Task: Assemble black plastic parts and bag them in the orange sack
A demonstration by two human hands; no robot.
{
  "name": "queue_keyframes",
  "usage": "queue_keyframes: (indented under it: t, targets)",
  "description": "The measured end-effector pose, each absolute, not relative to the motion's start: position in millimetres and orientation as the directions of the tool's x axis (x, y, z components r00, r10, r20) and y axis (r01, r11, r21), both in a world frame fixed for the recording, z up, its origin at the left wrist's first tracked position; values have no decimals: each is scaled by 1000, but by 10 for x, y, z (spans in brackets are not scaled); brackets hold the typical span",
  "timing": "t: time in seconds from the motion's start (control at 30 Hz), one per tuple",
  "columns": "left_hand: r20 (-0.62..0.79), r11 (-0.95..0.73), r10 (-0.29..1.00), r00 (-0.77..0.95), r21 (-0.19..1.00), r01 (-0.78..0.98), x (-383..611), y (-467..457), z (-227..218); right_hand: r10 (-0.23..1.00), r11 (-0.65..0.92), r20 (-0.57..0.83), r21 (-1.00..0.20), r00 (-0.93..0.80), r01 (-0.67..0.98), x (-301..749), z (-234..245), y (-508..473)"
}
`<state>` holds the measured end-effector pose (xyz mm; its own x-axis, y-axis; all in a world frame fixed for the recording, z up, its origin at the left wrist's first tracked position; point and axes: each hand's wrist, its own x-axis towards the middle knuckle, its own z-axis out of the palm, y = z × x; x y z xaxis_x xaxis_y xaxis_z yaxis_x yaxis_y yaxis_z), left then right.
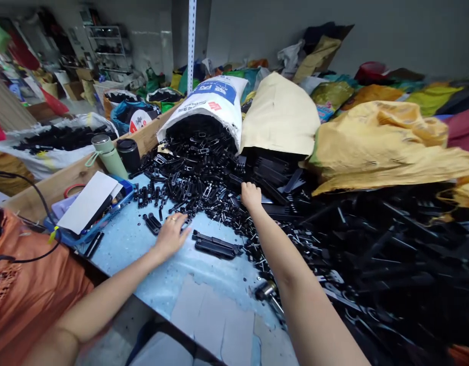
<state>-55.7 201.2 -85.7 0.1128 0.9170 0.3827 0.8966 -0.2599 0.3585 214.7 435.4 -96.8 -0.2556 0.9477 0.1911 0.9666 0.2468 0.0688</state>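
Note:
My left hand [172, 235] is low over the blue tabletop, thumb apart from the fingers, at the near edge of a heap of small black fork-shaped parts [188, 188]. A pair of small black parts [152, 223] lies just left of its fingers. To its right is a small stack of long black plastic pieces [216, 245]. Farther forward, my right hand [251, 195] is closed at the heap, by the end of a long black strip [235, 179]. Its fingertips are turned away, so what they grip is hidden.
A white sack [219, 96] and a cream sack [282, 114] spill black parts onto the table. Long black pieces [402, 244] pile up at right beside a yellow sack [379, 142]. At left are a blue tray [122, 198], a green flask [111, 157] and a black cup [129, 155].

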Motion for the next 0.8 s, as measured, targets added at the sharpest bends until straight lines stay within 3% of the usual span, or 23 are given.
queue_keyframes:
  t: [0.1,0.23,0.3,0.37,0.43,0.5,0.6,0.7,0.8]
  targets:
    - [312,-45,948,-69,341,939,-976,2328,-808,943,246,206,96,-261,964,2135,-971,4420]
    - [192,285,911,-366,350,892,-1202,2945,-723,948,267,170,25,-267,963,2164,-852,4354]
    - [127,397,870,-476,391,830,-1210,3247,-707,956,224,219,-123,-194,967,2175,-769,4223]
    - [82,445,847,-526,433,784,-1193,3468,-717,958,161,283,-442,-33,882,2181,-689,4023]
    - [58,455,837,-544,477,752,-1176,3580,-737,967,87,215,-783,136,616,2188,-622,3771]
    - [54,448,832,-552,522,726,-1174,3589,-743,980,1,73,-934,188,358,2202,-575,3480]
    - [120,367,841,-528,590,719,-1183,3459,-698,985,-118,-86,-968,149,221,2237,-542,2974]
    - [223,231,859,-461,636,736,-1116,3151,-623,962,-273,-272,-962,-19,-22,2265,-559,2381]
    - [268,60,908,-322,678,733,-909,2603,-596,942,-322,-309,-943,-133,-88,2273,-639,1758]
